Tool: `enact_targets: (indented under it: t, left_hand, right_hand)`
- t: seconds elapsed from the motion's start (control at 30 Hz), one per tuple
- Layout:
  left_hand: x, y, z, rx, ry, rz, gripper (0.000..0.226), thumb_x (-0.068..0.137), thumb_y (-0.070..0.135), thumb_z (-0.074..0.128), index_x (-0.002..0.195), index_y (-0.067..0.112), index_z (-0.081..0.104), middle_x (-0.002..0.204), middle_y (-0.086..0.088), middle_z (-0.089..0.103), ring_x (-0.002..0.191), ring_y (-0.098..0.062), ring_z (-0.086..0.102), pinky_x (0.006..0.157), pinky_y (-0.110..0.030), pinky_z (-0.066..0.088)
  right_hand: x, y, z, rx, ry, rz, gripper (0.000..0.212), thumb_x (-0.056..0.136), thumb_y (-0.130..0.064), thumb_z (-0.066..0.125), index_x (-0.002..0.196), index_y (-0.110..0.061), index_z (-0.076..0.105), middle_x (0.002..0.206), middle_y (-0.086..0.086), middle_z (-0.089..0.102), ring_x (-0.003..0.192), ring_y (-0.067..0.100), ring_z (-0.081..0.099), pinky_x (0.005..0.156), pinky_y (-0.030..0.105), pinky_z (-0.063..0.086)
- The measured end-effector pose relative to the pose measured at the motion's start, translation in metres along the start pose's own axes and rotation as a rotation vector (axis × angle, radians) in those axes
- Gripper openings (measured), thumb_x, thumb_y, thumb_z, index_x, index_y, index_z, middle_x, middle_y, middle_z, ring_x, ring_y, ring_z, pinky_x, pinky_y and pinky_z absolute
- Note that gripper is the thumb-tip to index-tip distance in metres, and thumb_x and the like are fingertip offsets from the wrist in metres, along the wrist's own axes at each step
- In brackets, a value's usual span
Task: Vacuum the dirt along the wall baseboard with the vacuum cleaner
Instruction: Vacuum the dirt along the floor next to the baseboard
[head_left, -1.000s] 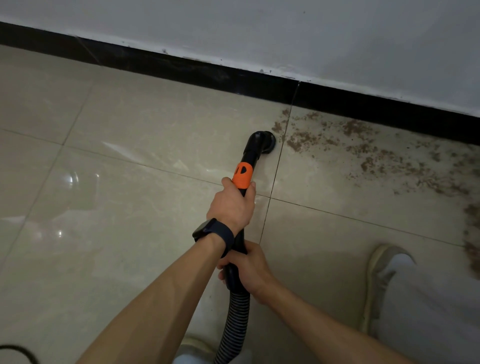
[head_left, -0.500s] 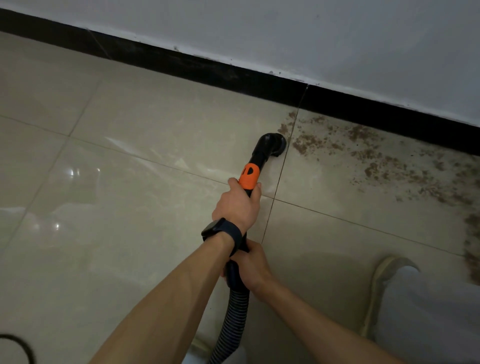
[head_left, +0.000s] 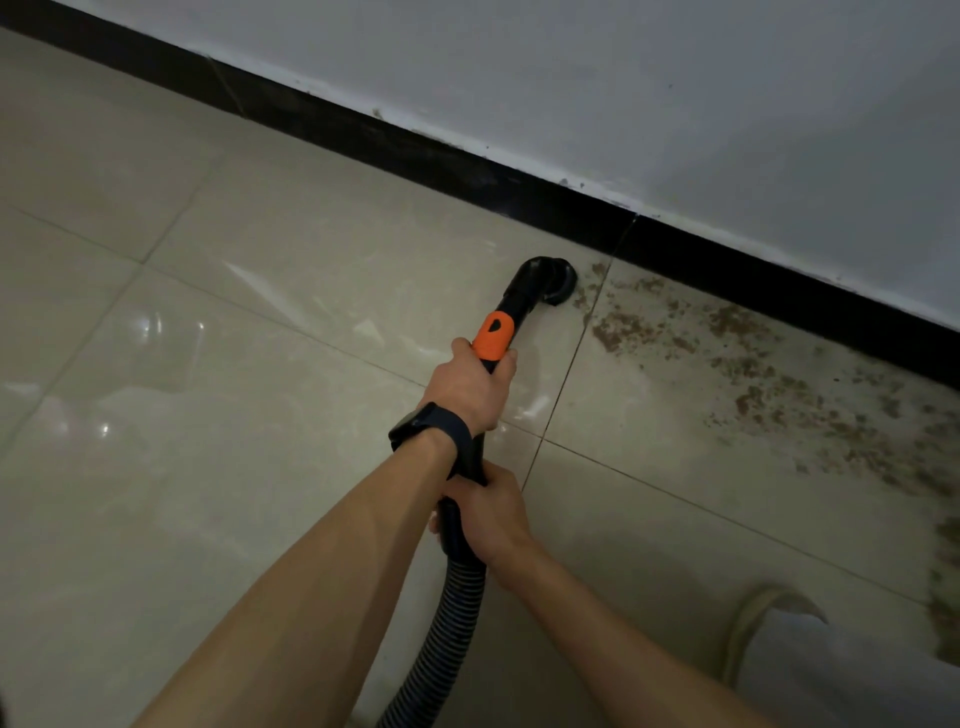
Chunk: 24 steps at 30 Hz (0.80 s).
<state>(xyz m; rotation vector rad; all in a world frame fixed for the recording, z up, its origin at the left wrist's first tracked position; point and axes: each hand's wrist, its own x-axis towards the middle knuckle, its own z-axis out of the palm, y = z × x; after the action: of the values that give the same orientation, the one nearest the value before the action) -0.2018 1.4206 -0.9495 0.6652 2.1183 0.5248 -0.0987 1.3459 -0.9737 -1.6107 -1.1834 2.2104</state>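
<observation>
Fingers of my left hand (head_left: 470, 387) and right hand (head_left: 488, 514) both clench the black vacuum wand with orange collar (head_left: 511, 301). Its round black nozzle (head_left: 556, 283) sits near the black baseboard strip (head_left: 467, 171), at the edge of brown crumbly dirt (head_left: 618, 330) scattered along that baseboard.

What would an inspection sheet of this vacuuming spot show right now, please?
Surface: glossy beige floor tiles, dark grout lines, glare patches.
Job's things: black vacuum wand with orange collar; its round black nozzle sits on the floor just short of the black baseboard, at the left edge of the brown dirt scatter.
Clutter: nothing seen.
Grippers: left hand grips the wand below the collar; right hand wraps its fingers round the lower end.
Cables: ribbed black hose runs down out of frame.
Surroundings: white wall; pale shoe lower right.
</observation>
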Motion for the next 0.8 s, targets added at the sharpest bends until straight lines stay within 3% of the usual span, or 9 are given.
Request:
enact_targets:
  t: [0.13,0.4,0.8]
  left_hand:
    - [0.011,0.015,0.002,-0.013,-0.024,0.013,0.044,0.096,0.055,0.051,0.110,0.013,0.045,0.091,-0.012,0.066,0.066,-0.028,0.070,0.062,-0.036,0.059]
    - [0.020,0.039,0.018,-0.006,-0.022,0.021,0.045,0.096,0.055,0.050,0.111,0.013,0.044,0.090,-0.010,0.064,0.068,-0.028,0.070,0.066,-0.040,0.061]
    - [0.007,0.030,0.010,0.133,0.007,0.059,0.047,0.096,0.058,0.047,0.109,0.013,0.040,0.088,-0.012,0.064,0.072,-0.032,0.069,0.070,-0.048,0.060]
  right_hand:
    - [0.009,-0.010,-0.006,0.023,0.040,0.005,0.019,0.060,-0.028,0.066,0.073,-0.014,0.067,0.060,0.004,0.069,0.050,0.019,0.066,0.047,0.028,0.052]
    - [0.023,-0.022,-0.030,0.029,0.058,-0.008,0.005,0.068,-0.019,0.067,0.069,-0.015,0.066,0.059,0.002,0.068,0.048,0.017,0.064,0.047,0.026,0.052]
    - [0.014,-0.017,-0.016,0.079,-0.057,0.023,0.022,0.060,-0.024,0.064,0.076,-0.010,0.066,0.060,0.003,0.068,0.050,0.017,0.065,0.050,0.027,0.054]
